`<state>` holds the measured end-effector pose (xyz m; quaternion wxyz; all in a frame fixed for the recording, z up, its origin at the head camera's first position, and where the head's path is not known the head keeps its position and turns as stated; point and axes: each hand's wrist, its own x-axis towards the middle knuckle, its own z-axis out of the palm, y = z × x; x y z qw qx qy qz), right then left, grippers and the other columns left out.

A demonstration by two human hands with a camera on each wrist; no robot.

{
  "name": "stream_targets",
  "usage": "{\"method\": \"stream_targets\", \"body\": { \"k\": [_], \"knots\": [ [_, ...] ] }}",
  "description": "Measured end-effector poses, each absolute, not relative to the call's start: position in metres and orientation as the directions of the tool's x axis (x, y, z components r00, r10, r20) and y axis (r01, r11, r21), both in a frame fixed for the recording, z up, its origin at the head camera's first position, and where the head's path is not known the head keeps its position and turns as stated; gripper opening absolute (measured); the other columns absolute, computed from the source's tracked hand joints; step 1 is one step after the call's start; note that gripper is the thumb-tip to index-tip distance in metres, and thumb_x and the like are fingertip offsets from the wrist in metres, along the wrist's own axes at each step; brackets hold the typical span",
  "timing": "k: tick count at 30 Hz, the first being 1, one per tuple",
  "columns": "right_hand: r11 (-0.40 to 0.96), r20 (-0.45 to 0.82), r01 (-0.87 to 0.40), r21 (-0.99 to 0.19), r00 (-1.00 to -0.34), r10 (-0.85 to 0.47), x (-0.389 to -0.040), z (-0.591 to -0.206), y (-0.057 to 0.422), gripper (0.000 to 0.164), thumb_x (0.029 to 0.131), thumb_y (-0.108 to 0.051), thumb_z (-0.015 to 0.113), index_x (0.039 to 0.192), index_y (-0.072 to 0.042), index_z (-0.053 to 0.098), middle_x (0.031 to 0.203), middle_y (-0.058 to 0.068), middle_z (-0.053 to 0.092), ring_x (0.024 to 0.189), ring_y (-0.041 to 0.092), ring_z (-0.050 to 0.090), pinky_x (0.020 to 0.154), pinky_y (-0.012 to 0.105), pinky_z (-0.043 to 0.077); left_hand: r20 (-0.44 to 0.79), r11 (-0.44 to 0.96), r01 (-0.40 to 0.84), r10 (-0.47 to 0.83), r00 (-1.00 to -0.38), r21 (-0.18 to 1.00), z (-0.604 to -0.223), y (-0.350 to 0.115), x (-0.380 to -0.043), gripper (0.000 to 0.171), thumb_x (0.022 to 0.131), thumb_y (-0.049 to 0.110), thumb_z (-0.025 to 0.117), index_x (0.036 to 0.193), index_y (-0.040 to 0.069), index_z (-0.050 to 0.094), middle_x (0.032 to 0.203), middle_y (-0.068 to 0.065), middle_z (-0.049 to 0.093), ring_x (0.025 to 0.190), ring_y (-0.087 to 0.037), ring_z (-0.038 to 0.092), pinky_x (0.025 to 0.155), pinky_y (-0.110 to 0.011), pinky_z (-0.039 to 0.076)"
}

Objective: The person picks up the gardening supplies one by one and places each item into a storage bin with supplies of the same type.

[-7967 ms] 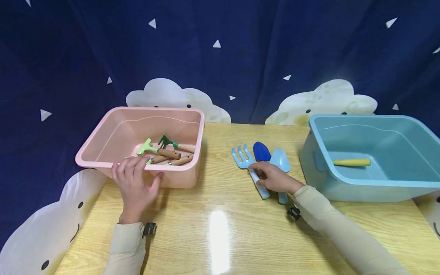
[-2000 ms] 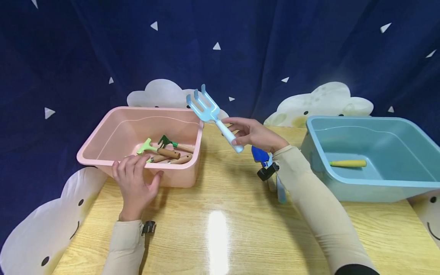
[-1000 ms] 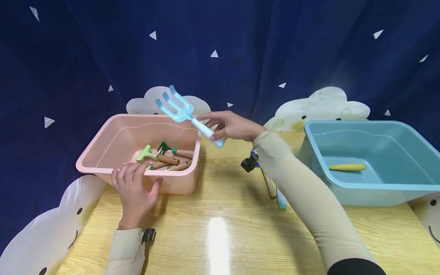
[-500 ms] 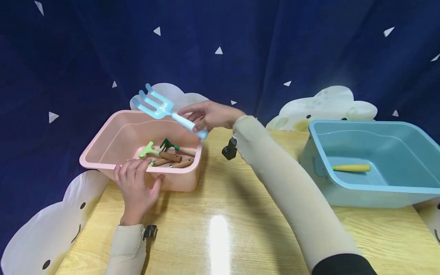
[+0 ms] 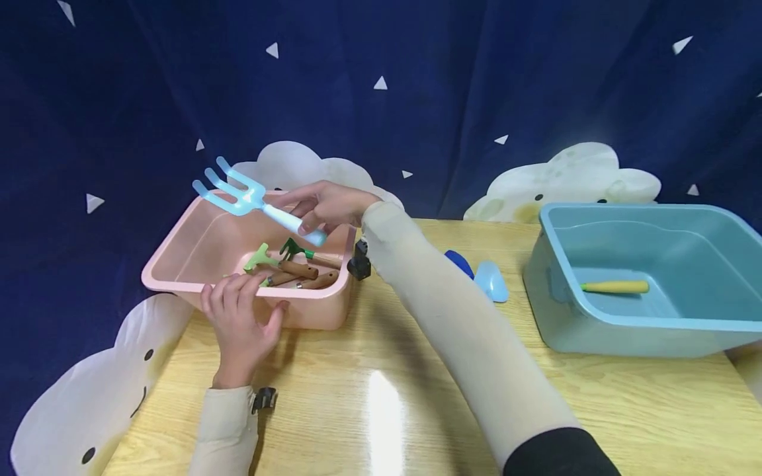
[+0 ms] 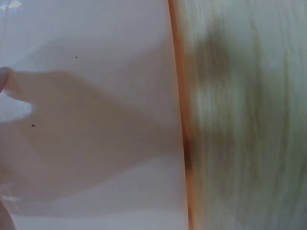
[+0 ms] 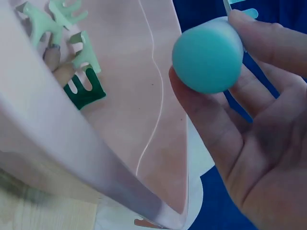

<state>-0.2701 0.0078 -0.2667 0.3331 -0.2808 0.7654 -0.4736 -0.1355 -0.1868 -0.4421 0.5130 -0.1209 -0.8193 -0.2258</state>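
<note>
My right hand (image 5: 333, 203) pinches the white handle of a light blue hand fork (image 5: 245, 199) between thumb and fingers. Its tines point to the upper left, above the pink bin (image 5: 306, 293). In the right wrist view, the handle's round teal end (image 7: 208, 60) faces the camera. My left hand (image 5: 241, 324) grips the bin's near rim, fingers over the edge and thumb against the outer wall. Inside lie a light green rake (image 5: 259, 256), a dark green rake (image 5: 292, 249) and several wooden handles (image 5: 321, 280). The left wrist view shows mostly the bin's wall (image 6: 96, 143).
A light blue trowel (image 5: 491, 283) and a dark blue trowel (image 5: 460, 262) lie on the wooden table (image 5: 321, 396), partly behind my right forearm. At the right stands a blue bin (image 5: 631, 340) holding a yellow-handled tool (image 5: 619, 287). A dark blue curtain (image 5: 428, 106) hangs behind.
The hand fork, lying on the table at first, is picked up by my right hand and carried left until it is above the pink bin. My left hand stays at the rim.
</note>
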Motion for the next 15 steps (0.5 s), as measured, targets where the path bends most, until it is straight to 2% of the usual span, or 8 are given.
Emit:
{"method": "stream_targets", "body": {
  "k": [6,15],
  "knots": [
    [0.407,-0.263,-0.105,-0.907,-0.615,-0.744,-0.2685,-0.2672,0.0071,0.063,0.086,0.005,0.064,0.140,-0.025,0.057,0.133,0.004,0.064,0.108,0.021,0.063,0.081,0.035,0.057,0.890,0.867,0.430,-0.034,-0.455,0.253,-0.4399,-0.1866,-0.1353,0.051,0.073,0.033,0.068,0.117,0.007,0.065,0.109,-0.018,0.060,0.113,-0.037,0.044,0.115,-0.052,0.013],
    [0.405,-0.237,-0.144,-0.903,-0.618,-0.750,-0.2689,-0.2726,0.0104,0.063,0.087,0.004,0.062,0.141,-0.026,0.056,0.133,0.004,0.064,0.110,0.019,0.062,0.082,0.034,0.057,0.883,0.864,0.426,-0.044,-0.467,0.268,-0.4405,-0.1854,-0.1322,0.051,0.072,0.032,0.068,0.118,0.010,0.066,0.109,-0.017,0.060,0.113,-0.037,0.045,0.115,-0.050,0.013]
  ]
}}
